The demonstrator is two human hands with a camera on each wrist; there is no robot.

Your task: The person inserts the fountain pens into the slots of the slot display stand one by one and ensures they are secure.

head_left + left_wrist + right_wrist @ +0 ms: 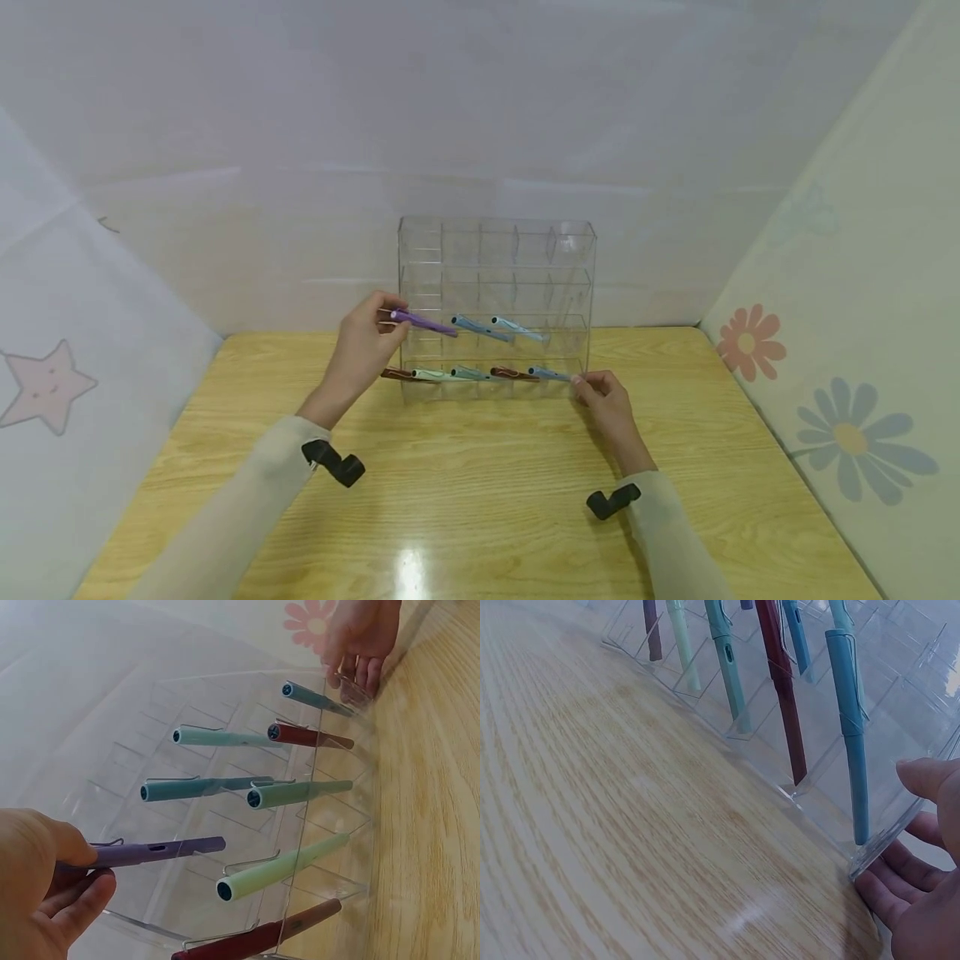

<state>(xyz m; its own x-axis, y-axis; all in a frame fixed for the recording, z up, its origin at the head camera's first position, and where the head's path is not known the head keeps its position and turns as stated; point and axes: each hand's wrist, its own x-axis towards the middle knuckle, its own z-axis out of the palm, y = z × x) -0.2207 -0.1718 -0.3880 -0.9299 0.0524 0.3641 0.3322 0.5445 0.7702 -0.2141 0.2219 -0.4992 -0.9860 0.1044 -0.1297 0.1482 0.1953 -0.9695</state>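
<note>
A clear, tiered pen rack point(495, 220) stands at the back of the table. My left hand point(367, 333) pinches a purple pen point(426, 323) near its clip end, between thumb and fingers. The pen slants into the leftmost part of the second tier from the bottom. In that same tier lie a teal-blue pen point(480, 327) and a light blue pen point(519, 327). Several pens fill the bottom tier, among them a pale green pen point(277, 870), a dark red pen point(784, 697) and a blue pen point(850, 735). My right hand point(609, 404) grips the rack's lower right corner, thumb in front.
The rack's two upper tiers show only clear dividers point(480, 243). Beneath everything is a wood-grain table point(480, 500). White cloth walls point(480, 108) stand behind and on both sides, with flowers printed on the right one and a star on the left.
</note>
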